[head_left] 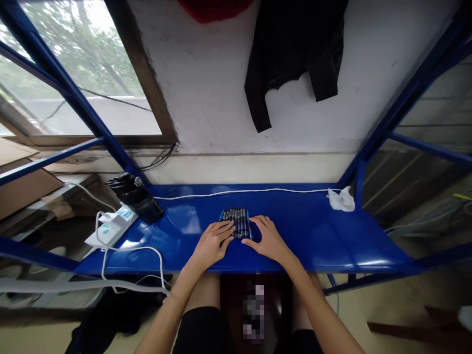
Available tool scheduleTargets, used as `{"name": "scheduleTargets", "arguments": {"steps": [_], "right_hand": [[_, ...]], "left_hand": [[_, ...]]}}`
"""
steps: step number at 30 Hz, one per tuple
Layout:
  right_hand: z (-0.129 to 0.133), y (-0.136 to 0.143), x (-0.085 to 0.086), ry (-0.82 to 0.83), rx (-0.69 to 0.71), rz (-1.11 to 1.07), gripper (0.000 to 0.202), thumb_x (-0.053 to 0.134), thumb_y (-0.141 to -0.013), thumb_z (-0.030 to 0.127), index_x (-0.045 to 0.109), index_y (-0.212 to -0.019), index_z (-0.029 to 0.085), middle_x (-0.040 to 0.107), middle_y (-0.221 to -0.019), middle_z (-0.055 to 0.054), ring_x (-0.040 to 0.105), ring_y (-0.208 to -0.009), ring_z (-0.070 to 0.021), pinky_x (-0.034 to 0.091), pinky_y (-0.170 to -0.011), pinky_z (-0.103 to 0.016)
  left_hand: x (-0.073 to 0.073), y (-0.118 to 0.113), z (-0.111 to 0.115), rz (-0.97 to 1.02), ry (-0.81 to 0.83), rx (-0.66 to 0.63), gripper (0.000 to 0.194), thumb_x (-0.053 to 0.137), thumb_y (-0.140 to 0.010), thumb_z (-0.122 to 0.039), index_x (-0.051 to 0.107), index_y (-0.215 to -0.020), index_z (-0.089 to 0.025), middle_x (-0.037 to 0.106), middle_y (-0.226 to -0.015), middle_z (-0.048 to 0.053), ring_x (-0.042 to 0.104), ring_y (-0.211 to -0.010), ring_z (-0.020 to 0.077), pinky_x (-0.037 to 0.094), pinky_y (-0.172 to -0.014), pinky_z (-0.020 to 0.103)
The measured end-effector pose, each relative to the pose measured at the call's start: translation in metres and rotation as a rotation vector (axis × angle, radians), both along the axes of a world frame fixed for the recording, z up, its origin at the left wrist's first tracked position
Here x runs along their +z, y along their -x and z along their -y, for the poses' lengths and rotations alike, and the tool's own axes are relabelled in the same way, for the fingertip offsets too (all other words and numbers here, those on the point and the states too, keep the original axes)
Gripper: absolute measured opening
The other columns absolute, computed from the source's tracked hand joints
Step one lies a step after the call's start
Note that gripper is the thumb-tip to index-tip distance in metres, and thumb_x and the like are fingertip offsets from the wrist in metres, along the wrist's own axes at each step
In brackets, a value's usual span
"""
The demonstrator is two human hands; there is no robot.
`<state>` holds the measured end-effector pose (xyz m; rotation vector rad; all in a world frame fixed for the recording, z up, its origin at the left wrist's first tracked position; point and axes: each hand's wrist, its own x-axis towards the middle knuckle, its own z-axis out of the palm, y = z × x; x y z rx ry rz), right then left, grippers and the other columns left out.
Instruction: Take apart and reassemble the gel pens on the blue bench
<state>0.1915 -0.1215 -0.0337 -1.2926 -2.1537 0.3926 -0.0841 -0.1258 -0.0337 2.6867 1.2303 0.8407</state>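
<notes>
Several pens [240, 222], mostly black and grey with blue ones at the sides, lie side by side in a row on the blue desk [302, 231]. My left hand [216, 240] rests over the lower left part of the row, its fingers stretched across the pens and covering some of them. At the row's right side is my right hand [268, 238], thumb and fingers spread apart, fingertips at the outermost blue pen. Neither hand is visibly wrapped around a pen.
A black bottle [136, 199] stands at the desk's left end beside a white power strip [114, 227] with looping white cables. Crumpled white tissue [341, 198] lies at the back right, near a blue frame post [359, 184]. A white cord [221, 193] runs along the back.
</notes>
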Motion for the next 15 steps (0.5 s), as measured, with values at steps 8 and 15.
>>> {"name": "scheduleTargets", "arguments": {"steps": [8,15], "right_hand": [[0.000,0.000,-0.001,-0.010,0.000,-0.005,0.063,0.082,-0.097,0.058,0.064,-0.145,0.022,0.067,-0.141,-0.015,0.062,-0.133,-0.0357,0.051,-0.116,-0.058],[0.008,-0.001,0.002,-0.032,-0.038,-0.019,0.064,0.078,-0.099,0.056,0.059,-0.152,0.024,0.066,-0.144,-0.016,0.062,-0.135,-0.0382,0.053,-0.116,-0.062]], "left_hand": [[-0.002,-0.003,0.003,-0.032,-0.010,0.029,0.035,0.056,-0.114,-0.025,0.077,-0.142,-0.026,0.077,-0.146,0.007,0.070,-0.141,0.0303,0.058,-0.111,0.056],[0.011,-0.004,0.014,0.093,-0.058,-0.016,0.047,0.060,-0.113,-0.030,0.062,-0.160,-0.030,0.070,-0.157,0.007,0.063,-0.150,0.0305,0.056,-0.118,0.057]]}}
